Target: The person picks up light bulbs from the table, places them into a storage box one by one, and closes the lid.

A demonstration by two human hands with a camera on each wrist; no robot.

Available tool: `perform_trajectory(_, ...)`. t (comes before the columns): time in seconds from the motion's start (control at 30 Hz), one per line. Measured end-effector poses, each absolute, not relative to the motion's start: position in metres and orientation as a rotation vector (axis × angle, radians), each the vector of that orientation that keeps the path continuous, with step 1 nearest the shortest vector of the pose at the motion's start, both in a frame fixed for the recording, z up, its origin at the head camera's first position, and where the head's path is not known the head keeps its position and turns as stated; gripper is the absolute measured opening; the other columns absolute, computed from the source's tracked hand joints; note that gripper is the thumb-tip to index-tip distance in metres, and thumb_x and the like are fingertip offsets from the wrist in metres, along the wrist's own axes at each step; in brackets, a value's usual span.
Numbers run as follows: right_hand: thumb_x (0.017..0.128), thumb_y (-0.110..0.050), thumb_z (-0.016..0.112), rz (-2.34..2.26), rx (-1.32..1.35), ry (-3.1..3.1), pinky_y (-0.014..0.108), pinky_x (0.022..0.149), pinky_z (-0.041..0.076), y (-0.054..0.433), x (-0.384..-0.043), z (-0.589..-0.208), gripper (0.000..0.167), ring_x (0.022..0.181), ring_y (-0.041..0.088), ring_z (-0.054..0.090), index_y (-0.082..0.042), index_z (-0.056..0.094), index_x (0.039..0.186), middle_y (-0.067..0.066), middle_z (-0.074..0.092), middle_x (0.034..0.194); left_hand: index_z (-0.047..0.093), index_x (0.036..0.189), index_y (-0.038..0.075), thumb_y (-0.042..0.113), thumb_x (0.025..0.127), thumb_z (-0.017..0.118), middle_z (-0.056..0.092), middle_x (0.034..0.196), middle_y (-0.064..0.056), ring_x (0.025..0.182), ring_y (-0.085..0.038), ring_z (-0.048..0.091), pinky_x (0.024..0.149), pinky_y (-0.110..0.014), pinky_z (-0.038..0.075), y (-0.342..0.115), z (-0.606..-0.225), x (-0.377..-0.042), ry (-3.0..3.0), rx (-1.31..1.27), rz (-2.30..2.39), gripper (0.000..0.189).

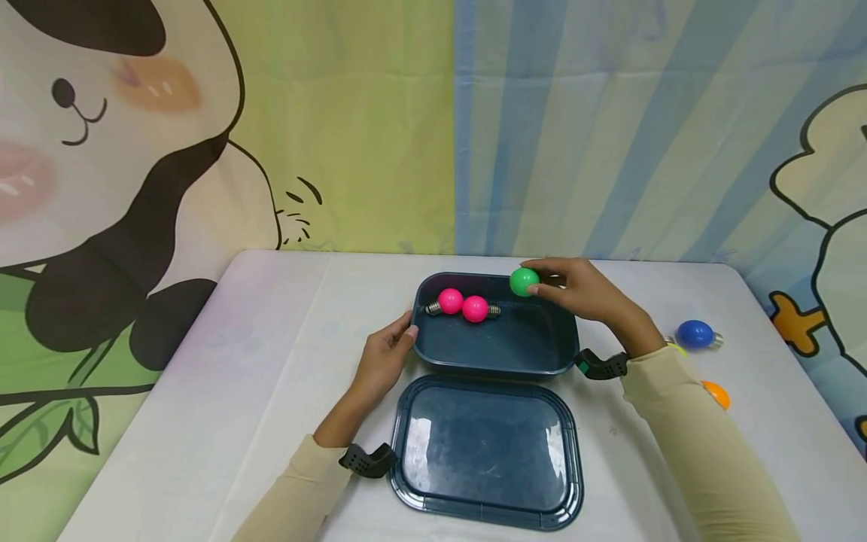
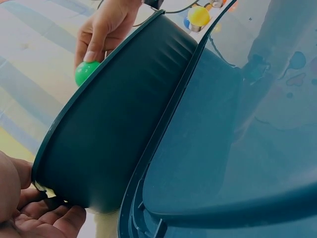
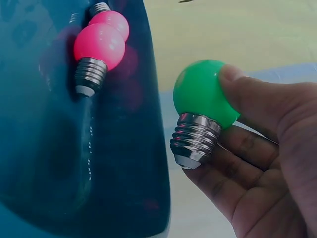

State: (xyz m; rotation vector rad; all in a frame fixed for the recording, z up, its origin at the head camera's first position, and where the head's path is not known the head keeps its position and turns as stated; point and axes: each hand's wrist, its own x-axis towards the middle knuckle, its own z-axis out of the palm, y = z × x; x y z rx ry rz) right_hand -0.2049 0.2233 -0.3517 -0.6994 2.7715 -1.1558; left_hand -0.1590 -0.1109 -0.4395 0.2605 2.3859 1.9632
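Note:
My right hand [image 1: 579, 290] pinches a green light bulb [image 3: 203, 94] between thumb and fingers, over the far right part of a dark blue plastic box [image 1: 501, 350]. In the right wrist view the bulb's silver screw base points down. Two pink light bulbs [image 1: 450, 301] lie inside the box, their round ends together near its far left. My left hand [image 1: 382, 357] grips the box's left wall; in the left wrist view its thumb is at the rim and its fingers [image 2: 69, 220] curl under the outside.
A dark blue lid [image 1: 488, 452] lies flat in front of the box. On the white table [image 1: 271, 361], to the right, are a blue bulb [image 1: 695, 334], an orange bulb [image 1: 716, 394] partly behind the right sleeve, and a yellow bulb [image 2: 198, 16]. A printed curtain [image 1: 379, 135] hangs behind.

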Motion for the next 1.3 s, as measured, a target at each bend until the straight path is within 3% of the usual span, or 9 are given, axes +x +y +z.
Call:
perform_trajectory(0.3, 0.094, -0.013, 0.066, -1.163, -0.724, 2.72, 0.046, 0.098, 0.047, 0.214, -0.21, -0.354, 0.043, 0.117, 0.032, 0.058, 0.001, 0.057, 0.134, 0.018, 0.059, 0.129, 0.046, 0.143, 0.002, 0.024, 0.102, 0.053, 0.046, 0.145, -0.007, 0.134, -0.018, 0.041, 0.104, -0.03, 0.039, -0.112, -0.44, -0.159, 2.387, 0.251, 1.96, 0.047)
perform_trajectory(0.73, 0.094, -0.012, 0.066, -1.055, -0.711, 2.7, 0.046, 0.093, 0.051, 0.205, -0.219, -0.359, 0.038, 0.106, 0.025, 0.062, -0.002, 0.06, 0.13, 0.013, 0.064, 0.122, 0.047, 0.143, 0.002, 0.025, 0.102, 0.054, 0.047, 0.144, -0.006, 0.133, -0.017, 0.042, 0.103, -0.029, 0.04, -0.111, -0.441, -0.16, 2.386, 0.252, 1.956, 0.048)
perform_trajectory(1.1, 0.093, -0.014, 0.067, -0.931, -0.724, 2.687, 0.049, 0.096, 0.048, 0.203, -0.224, -0.362, 0.038, 0.11, 0.027, 0.06, 0.0, 0.062, 0.129, 0.013, 0.064, 0.123, 0.046, 0.143, 0.002, 0.025, 0.102, 0.054, 0.046, 0.144, -0.007, 0.134, -0.018, 0.041, 0.103, -0.028, 0.04, -0.112, -0.439, -0.159, 2.372, 0.258, 1.967, 0.048)
perform_trajectory(1.3, 0.093, -0.014, 0.067, -0.859, -0.754, 2.665, 0.048, 0.092, 0.05, 0.204, -0.225, -0.365, 0.036, 0.1, 0.024, 0.063, 0.001, 0.064, 0.125, 0.012, 0.067, 0.117, 0.047, 0.143, 0.002, 0.024, 0.102, 0.054, 0.047, 0.144, -0.006, 0.133, -0.015, 0.042, 0.102, -0.026, 0.041, -0.111, -0.44, -0.159, 2.367, 0.253, 1.969, 0.047)
